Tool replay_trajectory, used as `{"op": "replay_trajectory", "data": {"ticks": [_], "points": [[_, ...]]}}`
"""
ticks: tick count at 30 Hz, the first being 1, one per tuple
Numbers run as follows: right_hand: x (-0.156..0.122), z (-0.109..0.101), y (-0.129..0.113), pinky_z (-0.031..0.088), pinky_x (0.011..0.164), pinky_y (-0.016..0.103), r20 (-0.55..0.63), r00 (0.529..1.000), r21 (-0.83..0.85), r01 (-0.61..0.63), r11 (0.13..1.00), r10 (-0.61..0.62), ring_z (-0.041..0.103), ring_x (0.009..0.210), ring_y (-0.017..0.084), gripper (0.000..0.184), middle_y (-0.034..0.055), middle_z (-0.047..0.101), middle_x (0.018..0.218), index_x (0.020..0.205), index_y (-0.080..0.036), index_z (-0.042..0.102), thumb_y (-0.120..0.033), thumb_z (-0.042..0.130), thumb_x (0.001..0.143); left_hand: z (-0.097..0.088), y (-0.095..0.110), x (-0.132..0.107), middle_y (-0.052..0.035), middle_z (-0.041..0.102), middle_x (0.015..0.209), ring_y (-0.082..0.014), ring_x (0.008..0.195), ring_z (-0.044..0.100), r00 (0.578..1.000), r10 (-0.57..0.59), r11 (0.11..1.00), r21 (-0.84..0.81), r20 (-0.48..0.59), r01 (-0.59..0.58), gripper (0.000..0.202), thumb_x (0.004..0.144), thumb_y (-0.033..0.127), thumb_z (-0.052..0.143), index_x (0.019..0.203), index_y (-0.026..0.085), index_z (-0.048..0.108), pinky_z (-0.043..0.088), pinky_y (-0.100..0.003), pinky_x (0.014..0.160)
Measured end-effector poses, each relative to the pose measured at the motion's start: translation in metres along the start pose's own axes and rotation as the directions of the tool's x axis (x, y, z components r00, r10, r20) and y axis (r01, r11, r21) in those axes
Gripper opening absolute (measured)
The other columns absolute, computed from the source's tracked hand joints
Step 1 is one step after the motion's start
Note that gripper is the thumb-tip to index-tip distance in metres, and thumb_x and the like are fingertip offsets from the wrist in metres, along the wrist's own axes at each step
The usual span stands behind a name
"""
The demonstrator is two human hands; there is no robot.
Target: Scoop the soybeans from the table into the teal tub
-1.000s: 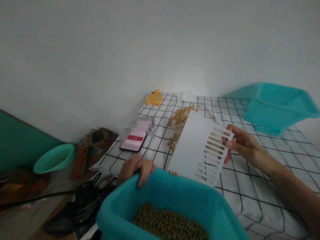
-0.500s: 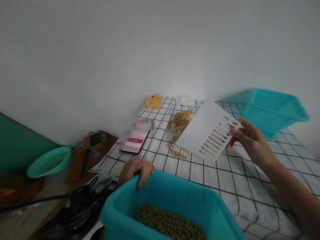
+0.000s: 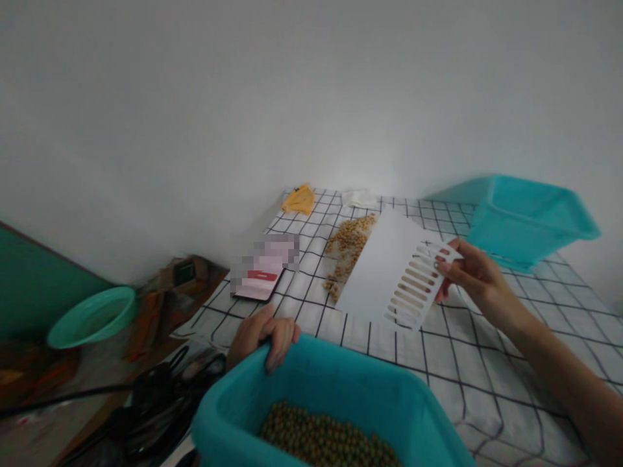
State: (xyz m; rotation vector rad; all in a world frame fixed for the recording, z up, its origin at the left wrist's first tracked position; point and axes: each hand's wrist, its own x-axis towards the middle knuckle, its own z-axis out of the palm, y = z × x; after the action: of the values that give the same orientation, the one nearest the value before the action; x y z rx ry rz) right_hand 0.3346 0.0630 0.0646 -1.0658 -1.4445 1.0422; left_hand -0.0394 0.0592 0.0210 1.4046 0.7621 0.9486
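My left hand (image 3: pixel 265 338) is closed over the rim of a turquoise plastic bin (image 3: pixel 350 366) at the bottom of the view. Inside that bin lie many small round greenish-brown beans (image 3: pixel 326 436). My right hand (image 3: pixel 470 269) pinches the slotted end of a white flat sheet (image 3: pixel 377 263), which slants over the table with its long slots toward me. Left of the sheet's edge, yellowish beans (image 3: pixel 348 240) lie spread on the cloth. The sheet covers part of them.
A second turquoise bin (image 3: pixel 530 217) stands tilted at the back right on the checked tablecloth (image 3: pixel 311 259). A phone (image 3: pixel 263 275), a yellow cloth-like item (image 3: pixel 299 199) and a white crumpled piece (image 3: pixel 359 198) lie there too. Lower left are a green basin (image 3: pixel 92 318) and black cables (image 3: pixel 156 395).
My right hand has moved the white sheet slightly left and toward me, lower over the yellowish beans, covering the near ones. My left hand stays on the bin rim.
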Motion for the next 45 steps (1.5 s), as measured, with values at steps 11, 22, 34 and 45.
{"op": "replay_trajectory", "data": {"ticks": [11, 22, 34, 45], "points": [[0.006, -0.007, 0.004, 0.056, 0.047, 0.027, -0.110, 0.994, -0.056, -0.009, 0.998, 0.003, 0.068, 0.050, 0.017, 0.031, 0.0005, 0.073, 0.067, 0.088, -0.023, 0.054, -0.046, 0.074, 0.090, 0.002, -0.006, -0.002, -0.0010, 0.035, 0.035, -0.0180, 0.044, 0.037, 0.999, -0.037, 0.989, -0.145, -0.017, 0.034, 0.072, 0.106, 0.030, 0.015, 0.038, 0.023, 0.040, 0.042, -0.042, 0.077], [0.007, -0.014, 0.006, 0.054, 0.046, 0.028, -0.185, 0.981, -0.088, 0.038, 0.995, -0.054, 0.066, 0.049, 0.016, 0.026, -0.0008, 0.072, 0.068, 0.089, -0.024, 0.055, -0.042, 0.074, 0.091, 0.009, -0.006, -0.005, -0.0002, 0.033, 0.037, -0.0184, 0.044, 0.031, 0.998, -0.004, 0.987, -0.160, -0.062, -0.006, 0.074, 0.107, 0.031, 0.016, 0.038, 0.023, 0.041, 0.038, -0.043, 0.075], [0.008, 0.009, 0.004, 0.056, 0.048, 0.027, -0.147, 0.988, -0.044, 0.052, 0.998, -0.058, 0.068, 0.050, 0.016, 0.034, -0.0017, 0.072, 0.066, 0.089, -0.024, 0.051, -0.050, 0.073, 0.090, 0.007, -0.008, -0.004, -0.0007, 0.035, 0.035, -0.0171, 0.043, 0.033, 0.998, -0.017, 0.984, -0.177, -0.069, 0.004, 0.075, 0.107, 0.030, 0.014, 0.037, 0.022, 0.040, 0.039, -0.042, 0.075], [0.005, 0.014, -0.002, 0.057, 0.049, 0.026, -0.026, 0.998, -0.002, 0.057, 0.998, -0.057, 0.068, 0.050, 0.015, 0.030, -0.0018, 0.073, 0.063, 0.087, -0.024, 0.052, -0.045, 0.072, 0.093, 0.007, -0.001, -0.003, -0.0005, 0.035, 0.037, -0.0171, 0.045, 0.035, 0.998, -0.042, 0.992, -0.123, -0.055, 0.035, 0.070, 0.105, 0.038, 0.027, 0.038, 0.022, 0.037, 0.041, -0.040, 0.076]]}}
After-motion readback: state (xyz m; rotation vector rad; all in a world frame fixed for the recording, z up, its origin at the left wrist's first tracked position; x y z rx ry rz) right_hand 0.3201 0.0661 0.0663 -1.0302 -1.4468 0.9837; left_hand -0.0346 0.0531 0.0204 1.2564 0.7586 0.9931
